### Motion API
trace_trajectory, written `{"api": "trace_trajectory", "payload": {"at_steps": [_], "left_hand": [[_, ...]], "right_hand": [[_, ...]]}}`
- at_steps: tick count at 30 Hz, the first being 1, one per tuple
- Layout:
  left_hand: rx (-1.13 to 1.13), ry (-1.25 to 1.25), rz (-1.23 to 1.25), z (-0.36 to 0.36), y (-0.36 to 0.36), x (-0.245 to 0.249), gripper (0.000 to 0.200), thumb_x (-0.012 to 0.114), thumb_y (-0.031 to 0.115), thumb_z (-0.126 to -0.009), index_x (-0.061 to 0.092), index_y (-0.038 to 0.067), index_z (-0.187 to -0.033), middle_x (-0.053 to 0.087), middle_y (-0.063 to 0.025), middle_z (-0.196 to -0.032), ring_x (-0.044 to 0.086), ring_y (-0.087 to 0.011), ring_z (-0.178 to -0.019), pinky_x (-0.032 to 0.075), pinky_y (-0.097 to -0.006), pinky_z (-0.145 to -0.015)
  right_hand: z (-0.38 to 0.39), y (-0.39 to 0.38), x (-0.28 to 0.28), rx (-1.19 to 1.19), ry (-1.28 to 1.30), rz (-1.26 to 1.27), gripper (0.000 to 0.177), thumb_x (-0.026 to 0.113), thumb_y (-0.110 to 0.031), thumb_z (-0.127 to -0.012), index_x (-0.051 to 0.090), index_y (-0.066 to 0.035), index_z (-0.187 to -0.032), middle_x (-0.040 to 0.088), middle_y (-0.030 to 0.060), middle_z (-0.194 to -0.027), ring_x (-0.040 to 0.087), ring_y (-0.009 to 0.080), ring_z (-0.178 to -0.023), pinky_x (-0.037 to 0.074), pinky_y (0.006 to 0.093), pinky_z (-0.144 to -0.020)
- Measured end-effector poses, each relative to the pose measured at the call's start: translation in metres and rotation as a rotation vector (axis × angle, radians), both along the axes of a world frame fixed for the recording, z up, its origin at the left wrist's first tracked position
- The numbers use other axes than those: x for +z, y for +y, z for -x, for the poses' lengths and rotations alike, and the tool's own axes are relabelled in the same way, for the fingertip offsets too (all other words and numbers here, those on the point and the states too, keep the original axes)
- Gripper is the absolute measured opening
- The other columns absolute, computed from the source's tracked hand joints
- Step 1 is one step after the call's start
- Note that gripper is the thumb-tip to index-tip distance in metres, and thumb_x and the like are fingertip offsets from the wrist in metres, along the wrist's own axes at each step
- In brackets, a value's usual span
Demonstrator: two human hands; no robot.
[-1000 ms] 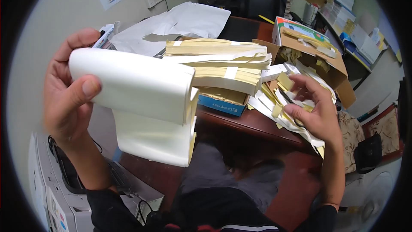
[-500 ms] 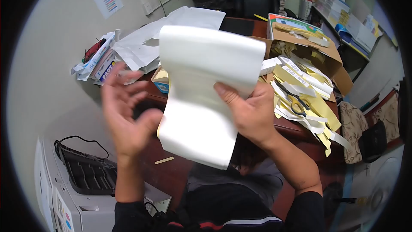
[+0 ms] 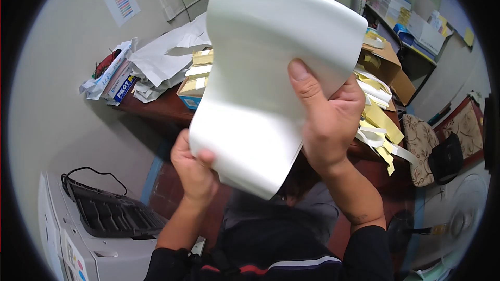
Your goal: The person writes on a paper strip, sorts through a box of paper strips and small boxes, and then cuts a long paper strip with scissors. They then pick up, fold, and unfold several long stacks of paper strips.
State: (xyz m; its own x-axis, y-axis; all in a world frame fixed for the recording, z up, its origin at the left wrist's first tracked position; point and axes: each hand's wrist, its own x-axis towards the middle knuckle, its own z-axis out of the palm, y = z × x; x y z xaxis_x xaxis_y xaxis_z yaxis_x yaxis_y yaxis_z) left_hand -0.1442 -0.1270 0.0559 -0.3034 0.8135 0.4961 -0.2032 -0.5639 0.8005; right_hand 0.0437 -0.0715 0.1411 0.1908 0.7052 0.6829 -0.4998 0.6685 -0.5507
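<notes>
A stack of white paper sheets (image 3: 255,88), curved at its top and lower ends, is held up in front of me. My right hand (image 3: 333,109) grips its right edge, the thumb lying across the front and the fingers behind. At the lower left edge, my left hand (image 3: 195,169) is closed on the paper, its thumb tip on the front face. The fingers behind the paper are hidden. Behind the left edge, a blue box (image 3: 190,101) holding bundles of cut paper strips (image 3: 199,70) stands on the dark red desk (image 3: 148,108).
Yellow and white paper strips (image 3: 383,119) hang over the desk's right side beside an open cardboard box (image 3: 398,73). Crumpled white paper (image 3: 166,54) lies at the left. A grey printer (image 3: 114,224) with its tray open is at lower left, a patterned chair (image 3: 419,148) at right.
My left hand has moved from open beside the paper to gripping its lower left edge. The paper has come up and closer, now covering the scissors and much of the desk.
</notes>
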Motion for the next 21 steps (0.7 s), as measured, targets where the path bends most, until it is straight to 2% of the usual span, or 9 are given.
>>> {"api": "trace_trajectory", "payload": {"at_steps": [1, 2, 4, 5, 7, 11, 14, 17, 21], "left_hand": [[-0.035, -0.043, -0.015, 0.007, 0.003, 0.011, 0.059, 0.079, 0.05, -0.088, 0.058, -0.001, -0.109, 0.067, -0.0059, -0.099, 0.066, -0.0125, -0.09, 0.055, -0.0281, -0.08], [0.038, -0.004, -0.026, 0.009, 0.007, 0.029, 0.058, 0.061, 0.059, -0.099, 0.059, 0.001, -0.106, 0.067, -0.0074, -0.096, 0.066, -0.0122, -0.084, 0.055, -0.0278, -0.077], [-0.035, -0.334, 0.062, 0.008, 0.009, 0.066, 0.058, 0.054, 0.058, -0.103, 0.059, 0.001, -0.103, 0.067, -0.0085, -0.089, 0.066, -0.0138, -0.078, 0.055, -0.0258, -0.073], [-0.065, -0.312, 0.034, 0.015, 0.014, 0.073, 0.055, 0.055, 0.057, -0.102, 0.059, 0.002, -0.1, 0.066, -0.0082, -0.086, 0.065, -0.014, -0.075, 0.053, -0.0253, -0.07], [-0.122, -0.264, -0.015, 0.037, 0.019, 0.085, 0.052, 0.058, 0.054, -0.102, 0.057, 0.003, -0.094, 0.063, -0.0076, -0.079, 0.062, -0.0143, -0.069, 0.051, -0.0241, -0.064], [-0.509, -0.154, -0.231, 0.057, 0.05, 0.075, 0.049, 0.068, 0.049, -0.096, 0.047, 0.01, -0.078, 0.051, -0.0034, -0.06, 0.044, -0.0107, -0.049, 0.037, -0.0285, -0.045], [-0.925, 0.134, -0.402, 0.058, 0.072, 0.083, 0.05, 0.071, 0.049, -0.093, 0.045, 0.011, -0.076, 0.048, -0.0016, -0.058, 0.043, -0.0106, -0.051, 0.034, -0.0277, -0.047], [-0.876, -0.137, -0.368, 0.035, 0.06, 0.087, 0.048, 0.08, 0.042, -0.088, 0.046, 0.011, -0.074, 0.047, 0.0002, -0.059, 0.042, -0.0117, -0.051, 0.033, -0.0286, -0.047], [-1.063, -0.422, -0.492, 0.006, 0.056, 0.076, 0.047, 0.081, 0.039, -0.088, 0.048, 0.01, -0.071, 0.046, 0.0002, -0.055, 0.038, -0.0117, -0.043, 0.03, -0.0298, -0.043]], "right_hand": [[-0.005, -0.004, 0.002, 0.044, -0.026, 0.058, 0.031, 0.074, 0.002, -0.091, 0.062, 0.003, -0.119, 0.073, 0.009, -0.103, 0.068, 0.0139, -0.091, 0.056, 0.0294, -0.084], [-0.009, -0.008, 0.003, 0.088, -0.053, 0.115, 0.048, 0.076, 0.002, -0.088, 0.054, 0.003, -0.131, 0.071, 0.0116, -0.108, 0.068, 0.0164, -0.092, 0.056, 0.0302, -0.085], [-0.017, -0.015, 0.008, 0.137, -0.119, 0.16, 0.07, 0.078, 0.001, -0.085, 0.04, 0.002, -0.144, 0.067, 0.0155, -0.116, 0.067, 0.0198, -0.1, 0.057, 0.0309, -0.085], [-0.028, -0.011, 0.006, 0.151, -0.215, 0.227, 0.094, 0.08, -0.001, -0.081, 0.02, 0.0, -0.152, 0.06, 0.021, -0.124, 0.062, 0.0251, -0.113, 0.057, 0.032, -0.088], [-0.042, -0.015, 0.003, -0.148, -0.444, 0.164, 0.095, 0.085, -0.009, -0.077, 0.028, 0.001, -0.153, 0.059, 0.0216, -0.128, 0.057, 0.0307, -0.123, 0.054, 0.0417, -0.097], [-0.047, -0.013, -0.007, -0.027, -0.81, 0.083, 0.092, 0.091, -0.027, -0.074, 0.044, 0.003, -0.147, 0.057, 0.0236, -0.137, 0.054, 0.0346, -0.13, 0.045, 0.044, -0.109], [-0.04, -0.009, -0.018, 0.03, -1.046, -0.009, 0.089, 0.089, -0.039, -0.076, 0.051, 0.004, -0.144, 0.055, 0.0277, -0.141, 0.054, 0.0409, -0.131, 0.04, 0.0455, -0.114], [-0.039, 0.005, -0.021, 0.164, -1.287, 0.032, 0.097, 0.089, -0.041, -0.075, 0.046, 0.004, -0.148, 0.052, 0.0293, -0.145, 0.049, 0.0423, -0.135, 0.038, 0.0461, -0.116], [-0.02, 0.008, -0.056, 0.125, -1.051, -0.162, 0.096, 0.094, -0.037, -0.067, 0.051, 0.003, -0.143, 0.053, 0.0229, -0.145, 0.051, 0.0414, -0.134, 0.039, 0.0448, -0.114]]}}
